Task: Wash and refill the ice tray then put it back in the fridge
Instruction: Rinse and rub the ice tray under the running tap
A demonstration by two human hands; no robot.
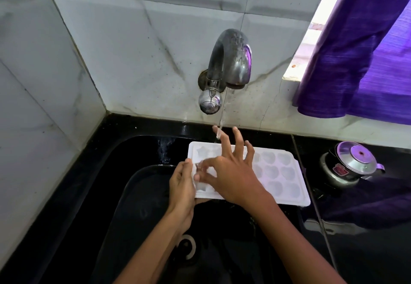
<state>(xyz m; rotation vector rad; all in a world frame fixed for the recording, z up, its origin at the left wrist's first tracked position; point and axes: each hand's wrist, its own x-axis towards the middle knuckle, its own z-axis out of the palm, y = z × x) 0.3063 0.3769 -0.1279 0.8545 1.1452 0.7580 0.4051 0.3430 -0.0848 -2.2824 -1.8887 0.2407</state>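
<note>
A white ice tray [280, 172] with heart and star shaped cells is held flat over the black sink [133, 194], under the metal tap [231, 61]. A thin stream of water [222, 114] runs from the spout onto my fingers and the tray's far left part. My left hand [182, 183] grips the tray's left edge. My right hand [231, 168] lies on top of the tray with its fingers spread, the thumb and forefinger touching cells near the left end.
A small metal pressure cooker [349, 166] stands on the black counter right of the sink. A purple curtain [367, 50] hangs at the upper right. White marble tiles [133, 50] cover the wall behind. The sink drain ring [189, 248] shows below my left wrist.
</note>
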